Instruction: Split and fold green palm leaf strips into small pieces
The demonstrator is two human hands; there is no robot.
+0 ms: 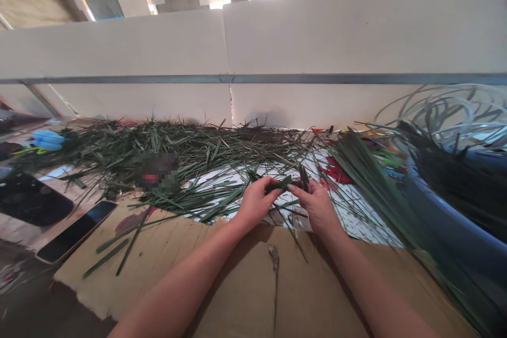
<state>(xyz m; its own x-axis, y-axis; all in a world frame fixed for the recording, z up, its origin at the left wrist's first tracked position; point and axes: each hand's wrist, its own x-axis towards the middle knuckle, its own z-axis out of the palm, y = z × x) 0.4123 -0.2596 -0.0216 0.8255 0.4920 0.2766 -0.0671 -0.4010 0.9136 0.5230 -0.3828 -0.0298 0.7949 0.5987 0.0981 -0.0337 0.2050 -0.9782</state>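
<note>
My left hand (256,202) is closed on a green leaf strip (285,183), pinched between thumb and fingers. Close beside it on the right, my right hand (317,203) is closed too, its thumb near the strip's end. Dark pointed pieces (304,177) rise between its fingers; whether they are leaf or a tool I cannot tell. Both hands are above the edge of a brown cardboard sheet (245,274). Cut green strips (222,198) lie behind and to the left of them on white paper.
A pile of leaves (158,140) runs along the white partition (336,37). At right, long leaves (372,185) lie beside a blue tub (435,211) holding dark leaves, with clear tubing (447,105) behind. A phone (77,232) rests at left.
</note>
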